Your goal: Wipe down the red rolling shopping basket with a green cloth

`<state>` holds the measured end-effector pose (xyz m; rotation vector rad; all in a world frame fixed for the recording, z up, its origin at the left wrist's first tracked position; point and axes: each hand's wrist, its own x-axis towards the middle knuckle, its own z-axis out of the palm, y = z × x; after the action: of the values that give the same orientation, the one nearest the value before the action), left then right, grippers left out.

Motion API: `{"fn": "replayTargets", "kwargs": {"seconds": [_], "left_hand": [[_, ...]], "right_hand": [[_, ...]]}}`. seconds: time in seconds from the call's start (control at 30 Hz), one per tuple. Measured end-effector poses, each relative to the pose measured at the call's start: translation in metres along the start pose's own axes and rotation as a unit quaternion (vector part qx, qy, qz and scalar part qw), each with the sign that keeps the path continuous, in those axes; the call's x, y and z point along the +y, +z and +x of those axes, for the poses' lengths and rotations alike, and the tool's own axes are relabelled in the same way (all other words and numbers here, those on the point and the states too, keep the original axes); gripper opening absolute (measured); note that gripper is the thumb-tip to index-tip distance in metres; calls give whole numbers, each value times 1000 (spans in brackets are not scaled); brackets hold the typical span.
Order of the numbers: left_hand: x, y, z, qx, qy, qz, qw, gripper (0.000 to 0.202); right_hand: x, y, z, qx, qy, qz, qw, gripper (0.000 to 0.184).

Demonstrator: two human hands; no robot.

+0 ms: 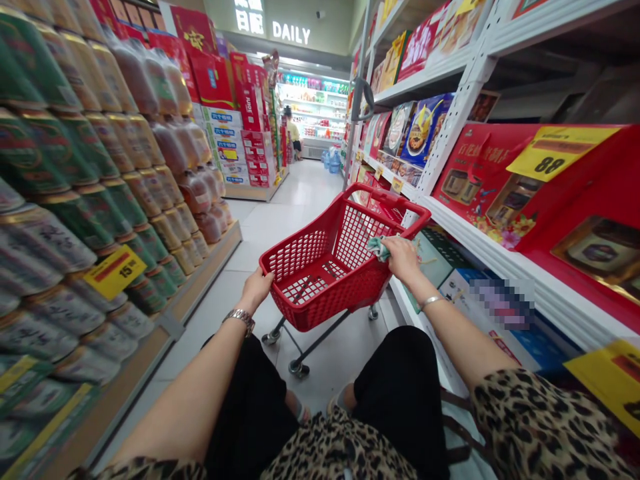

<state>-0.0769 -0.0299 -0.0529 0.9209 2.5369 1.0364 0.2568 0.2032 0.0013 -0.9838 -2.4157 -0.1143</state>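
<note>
The red shopping cart (340, 293), its basket latticed, stands upright at a slant on grey-framed casters (299, 368) (3 in view) — a pale green cloth (379, 249) bunched against its right rim.

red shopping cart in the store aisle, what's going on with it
The left hand grips the near corner of the red shopping cart, while the right hand holds a pale green cloth at its right-hand rim. The cart stands on the floor, between stacked drink cans and white shelving.
</note>
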Motion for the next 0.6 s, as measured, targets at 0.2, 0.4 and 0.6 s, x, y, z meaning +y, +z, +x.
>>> {"fn": "replayTargets", "kwargs": {"seconds": [0.2,0.4,0.6], "left_hand": [[-3,-7,5,-4,-12,-5,1000,44],[-9,-12,9,-6,-13,-10,1000,45],[-13,-13,12,-3,1,-21,1000,44]], "right_hand": [[-42,10,-26,7,-23,21,999,55],[-91,25,-50,29,-85,69,994,54],[-152,42,-76,16,-185,120,975,50]]}}
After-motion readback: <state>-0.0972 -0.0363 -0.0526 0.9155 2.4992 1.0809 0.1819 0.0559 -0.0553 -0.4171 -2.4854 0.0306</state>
